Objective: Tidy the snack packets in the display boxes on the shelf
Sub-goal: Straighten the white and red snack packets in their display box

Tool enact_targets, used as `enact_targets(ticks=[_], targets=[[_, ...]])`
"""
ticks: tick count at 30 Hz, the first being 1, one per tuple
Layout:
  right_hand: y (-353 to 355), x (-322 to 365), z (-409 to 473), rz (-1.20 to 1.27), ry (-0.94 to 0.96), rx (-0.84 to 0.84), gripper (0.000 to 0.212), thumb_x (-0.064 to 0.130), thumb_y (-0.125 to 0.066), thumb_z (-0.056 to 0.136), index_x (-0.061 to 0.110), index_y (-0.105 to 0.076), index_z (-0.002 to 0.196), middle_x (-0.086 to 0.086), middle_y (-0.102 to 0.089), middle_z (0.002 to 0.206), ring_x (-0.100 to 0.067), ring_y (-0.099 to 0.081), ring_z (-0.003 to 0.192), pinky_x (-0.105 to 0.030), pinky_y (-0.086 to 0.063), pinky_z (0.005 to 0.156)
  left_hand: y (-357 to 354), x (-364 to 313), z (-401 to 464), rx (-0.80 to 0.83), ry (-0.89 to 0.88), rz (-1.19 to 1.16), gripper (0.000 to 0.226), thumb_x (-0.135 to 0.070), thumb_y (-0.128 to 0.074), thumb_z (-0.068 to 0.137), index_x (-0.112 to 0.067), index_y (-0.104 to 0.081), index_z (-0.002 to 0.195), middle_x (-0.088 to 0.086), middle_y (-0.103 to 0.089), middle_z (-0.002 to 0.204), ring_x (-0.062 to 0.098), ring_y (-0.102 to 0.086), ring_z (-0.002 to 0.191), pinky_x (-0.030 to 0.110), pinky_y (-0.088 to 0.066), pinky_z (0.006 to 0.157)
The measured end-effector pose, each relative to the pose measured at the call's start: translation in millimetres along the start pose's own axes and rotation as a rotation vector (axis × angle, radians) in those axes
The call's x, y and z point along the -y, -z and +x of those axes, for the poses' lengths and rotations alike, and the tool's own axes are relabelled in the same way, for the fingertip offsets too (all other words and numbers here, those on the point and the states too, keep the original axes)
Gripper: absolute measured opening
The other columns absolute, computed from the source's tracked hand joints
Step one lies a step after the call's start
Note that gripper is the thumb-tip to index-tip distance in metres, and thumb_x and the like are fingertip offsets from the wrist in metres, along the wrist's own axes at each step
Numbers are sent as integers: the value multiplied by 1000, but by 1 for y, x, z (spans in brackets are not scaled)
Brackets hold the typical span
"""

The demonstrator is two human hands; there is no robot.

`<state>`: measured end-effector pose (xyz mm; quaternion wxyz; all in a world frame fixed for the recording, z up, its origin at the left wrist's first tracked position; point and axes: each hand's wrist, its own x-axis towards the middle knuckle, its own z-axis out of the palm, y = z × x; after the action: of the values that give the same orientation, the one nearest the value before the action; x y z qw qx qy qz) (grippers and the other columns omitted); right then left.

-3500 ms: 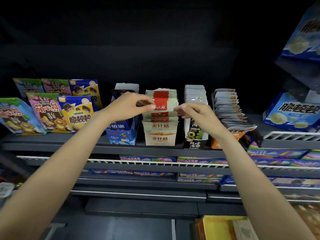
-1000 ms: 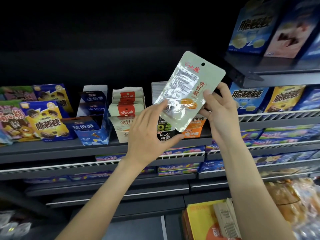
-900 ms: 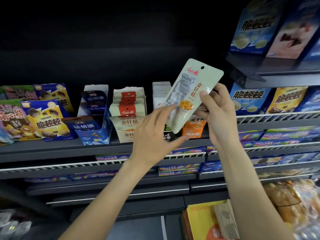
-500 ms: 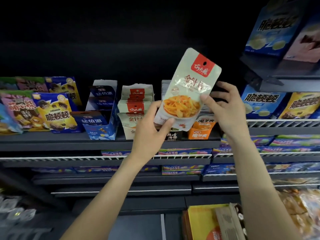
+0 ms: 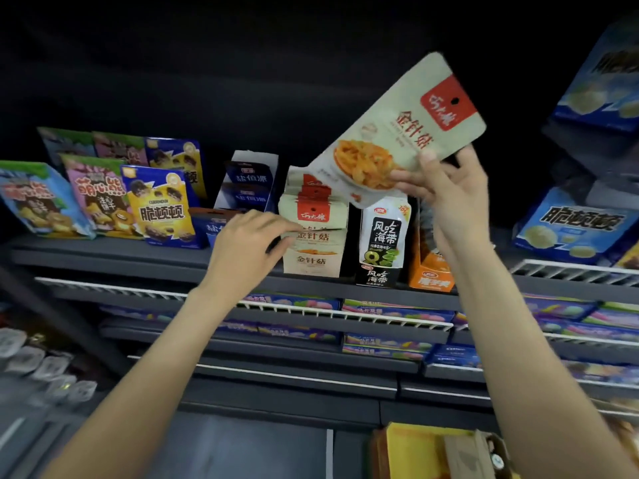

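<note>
The right hand [image 5: 449, 198] pinches a pale snack packet [image 5: 397, 133] with a red label by its lower right edge, thumb on the printed front and the other fingers behind. Most of the packet stands above and to the left of the grip, tilted so that its red top corner leans up and to the right against the dark back of the shelving. Its lower left corner hangs just over the cream display box [image 5: 313, 243], which carries the same red-labelled packets standing in a row.

The left hand [image 5: 249, 247] holds nothing; its fingers are loosely extended and the fingertips reach the left front of the cream display box, though whether they actually press on it cannot be told.

Just right of that box stands a black-and-white display box [image 5: 380, 243] of seaweed packets, and beyond it an orange display box [image 5: 430, 274], partly hidden behind the right wrist. To the left of the cream box sits a blue display box [image 5: 242, 191], its lower part covered by the left hand. All four stand on the dark shelf [image 5: 138, 261], with colourful biscuit bags [image 5: 159, 205] further left. Lower shelves with white wire rails [image 5: 345, 314] carry flat purple and blue packs.
</note>
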<state>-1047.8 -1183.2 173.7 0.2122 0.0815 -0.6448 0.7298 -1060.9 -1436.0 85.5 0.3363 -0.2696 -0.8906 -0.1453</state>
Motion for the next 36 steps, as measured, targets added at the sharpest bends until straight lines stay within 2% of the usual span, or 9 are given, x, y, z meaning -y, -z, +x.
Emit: enact_targets(ticks=[3,7,12,16,20,24,28,33,36], targets=[[-20,-31,0,7,-92,117,20,11,-50,99,13,-47,118,-10,-68,107,-20,-72,80,-25,-57,69,-2,-1,-6,-87,-49,-18,20,-26,-57,93,-18,-75,98,-3,-72,93,17,-64,79,32,-49,69],[-28,-70,-7,-237,-78,179,17,9,-53,97,10,-51,114,-14,-67,107,-16,-72,78,-25,-59,70,-4,1,-11,-156,-83,-5,12,-21,-66,90,-19,-76,96,-5,-73,92,13,-67,75,29,-51,65],[-19,-90,1,-790,354,239,15,15,-71,86,3,-67,93,-8,-66,91,-14,-67,72,-26,-56,66,-6,3,-14,-184,-119,16,10,-15,-72,86,-19,-77,93,-5,-74,92,12,-68,75,27,-51,61],[-19,-84,14,-987,468,393,16,20,-71,84,4,-67,84,-9,-68,75,-25,-62,67,-34,-50,59,-7,3,-13,-202,-129,6,10,-15,-69,88,-17,-77,93,-4,-74,93,13,-69,77,27,-52,61],[-27,-86,22,-1156,424,606,30,16,-71,85,7,-51,64,-5,-51,55,-25,-49,55,-31,-37,53,-7,5,-14,-210,-152,16,9,-14,-70,87,-16,-77,93,-3,-74,92,14,-68,78,26,-51,62],[-32,-93,37,-1248,256,708,13,8,-69,84,1,-63,74,-10,-61,65,-20,-49,58,-28,-34,54,-7,5,-13,-205,-168,18,10,-16,-68,90,-16,-78,93,-3,-73,93,14,-67,79,27,-51,62],[-31,-96,43,-1055,17,672,10,12,-73,84,4,-69,79,-5,-66,72,0,-57,52,-7,-40,52,-7,6,-13,-217,-169,31,11,-15,-67,91,-16,-77,93,-1,-72,97,17,-66,82,26,-51,64],[-26,-90,21,-568,-145,265,16,13,-73,84,7,-59,89,-4,-63,79,-4,-66,55,-13,-52,56,-8,6,-13,-216,-155,23,9,-12,-68,89,-12,-76,92,3,-70,97,20,-61,86,26,-51,70],[-22,-83,5,-479,-156,249,14,13,-69,87,11,-55,87,-2,-62,80,-7,-67,60,-16,-54,61,-9,4,-14,-183,-126,-28,9,-11,-67,90,-11,-75,95,3,-70,98,18,-63,87,27,-53,73]])
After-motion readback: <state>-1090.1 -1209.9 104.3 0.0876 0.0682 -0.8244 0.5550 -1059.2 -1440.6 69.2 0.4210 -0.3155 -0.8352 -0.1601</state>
